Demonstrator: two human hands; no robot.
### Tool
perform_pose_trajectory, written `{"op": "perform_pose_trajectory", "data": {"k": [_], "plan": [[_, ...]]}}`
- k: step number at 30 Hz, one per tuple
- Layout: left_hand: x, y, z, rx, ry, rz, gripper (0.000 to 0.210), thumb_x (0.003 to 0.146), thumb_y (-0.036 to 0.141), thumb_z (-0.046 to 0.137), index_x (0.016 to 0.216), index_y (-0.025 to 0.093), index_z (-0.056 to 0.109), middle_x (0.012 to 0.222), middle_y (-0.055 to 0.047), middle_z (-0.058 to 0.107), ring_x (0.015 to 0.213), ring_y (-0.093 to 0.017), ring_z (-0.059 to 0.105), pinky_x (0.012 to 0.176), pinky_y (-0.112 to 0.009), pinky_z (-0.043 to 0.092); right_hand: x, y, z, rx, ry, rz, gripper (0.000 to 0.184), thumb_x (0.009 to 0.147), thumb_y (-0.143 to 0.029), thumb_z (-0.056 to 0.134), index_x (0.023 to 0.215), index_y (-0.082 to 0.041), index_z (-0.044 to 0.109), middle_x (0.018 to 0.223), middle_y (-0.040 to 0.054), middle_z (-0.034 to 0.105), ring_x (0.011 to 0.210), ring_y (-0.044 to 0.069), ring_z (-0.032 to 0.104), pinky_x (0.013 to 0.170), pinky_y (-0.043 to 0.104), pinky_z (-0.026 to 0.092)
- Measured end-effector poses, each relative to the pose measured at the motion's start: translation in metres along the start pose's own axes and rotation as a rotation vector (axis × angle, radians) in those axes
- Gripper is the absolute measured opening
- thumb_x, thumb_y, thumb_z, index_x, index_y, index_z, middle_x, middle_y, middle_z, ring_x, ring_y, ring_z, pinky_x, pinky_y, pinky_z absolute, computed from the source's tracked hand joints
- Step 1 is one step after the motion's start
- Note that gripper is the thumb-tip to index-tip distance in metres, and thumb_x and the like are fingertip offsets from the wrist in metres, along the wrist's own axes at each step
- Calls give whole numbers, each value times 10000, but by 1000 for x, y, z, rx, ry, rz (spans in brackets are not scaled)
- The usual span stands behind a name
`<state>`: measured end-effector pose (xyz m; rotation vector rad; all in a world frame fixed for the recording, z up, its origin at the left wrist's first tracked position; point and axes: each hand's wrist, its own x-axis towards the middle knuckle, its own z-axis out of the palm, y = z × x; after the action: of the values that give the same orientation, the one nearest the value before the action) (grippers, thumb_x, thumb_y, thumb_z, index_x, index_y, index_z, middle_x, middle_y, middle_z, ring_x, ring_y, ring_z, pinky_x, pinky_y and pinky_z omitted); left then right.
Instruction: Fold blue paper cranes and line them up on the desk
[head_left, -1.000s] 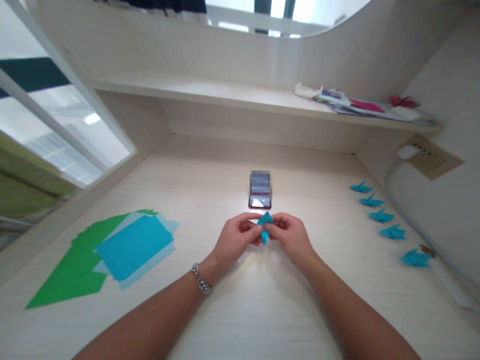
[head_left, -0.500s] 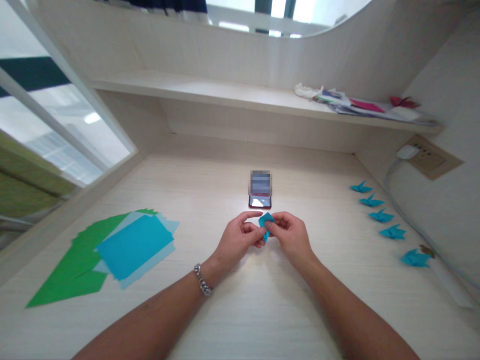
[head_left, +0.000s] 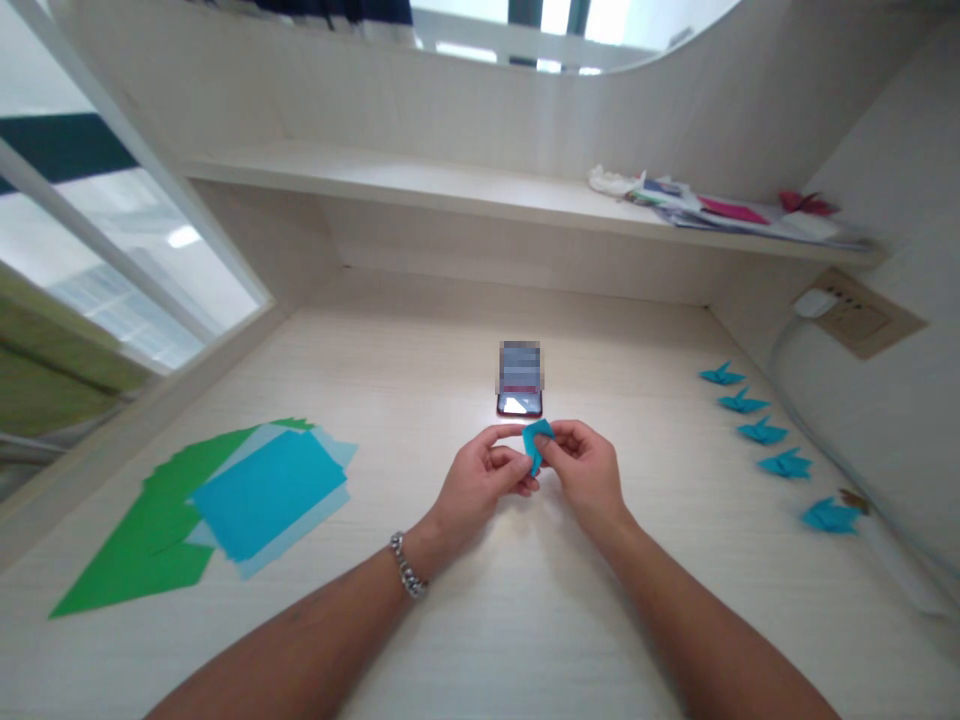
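A small folded piece of blue origami paper [head_left: 536, 437] is held up between my two hands over the middle of the desk. My left hand [head_left: 486, 468] pinches its lower left side between thumb and fingers. On the upper right, my right hand [head_left: 583, 458] grips it, thumb lying across the front face. Fingers cover part of the paper, so its full shape is hidden. Just beyond my hands lies a phone [head_left: 519, 404], its upper part blurred out.
Blue paper sheets [head_left: 274, 490] overlap green sheets [head_left: 135, 560] on the left. Several folded blue paper cranes [head_left: 762, 431] stand in a row at the right, beside a white cable [head_left: 832, 450] from a wall socket [head_left: 862, 318]. A shelf [head_left: 450, 190] with papers runs across the back.
The folded blue paper has turned slightly and shifted a little up and right in my fingers. My right thumb has slid along its face. Everything else stays put.
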<state>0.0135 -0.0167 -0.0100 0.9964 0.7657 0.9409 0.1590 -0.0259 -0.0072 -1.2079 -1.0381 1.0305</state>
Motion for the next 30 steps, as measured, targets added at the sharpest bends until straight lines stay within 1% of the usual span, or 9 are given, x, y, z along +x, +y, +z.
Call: {"op": "perform_pose_trajectory", "data": {"k": [4,16,25,30], "plan": [[0,-1,-1,6,-4,-4,500,726,274,753,1145,128,523,679,-20,672,598,-144,644,600,-274,525,-1,-1,1,-25,3,-22,192,711,-319,721,815,-170,662,685,12,676,597,149,616,566,273,511],[0,3,2,86,35,0,463,723,287,745,1111,135,542,629,-5,653,580,-147,640,566,-259,515,-2,2,0,-55,19,-67,184,725,-332,708,826,-184,665,719,23,690,628,160,625,595,288,511],[-2,0,4,42,28,-10,465,728,254,743,1125,127,537,655,-10,657,592,-141,633,584,-262,508,-2,2,0,-93,67,-97,172,735,-314,700,827,-175,659,700,19,659,609,148,580,567,270,471],[-4,1,5,21,1,-2,487,673,210,770,1105,130,558,663,-3,656,584,-134,617,584,-261,497,-1,-1,0,-94,101,-108,201,732,-355,704,821,-180,658,678,14,648,598,149,575,562,274,471]]}}
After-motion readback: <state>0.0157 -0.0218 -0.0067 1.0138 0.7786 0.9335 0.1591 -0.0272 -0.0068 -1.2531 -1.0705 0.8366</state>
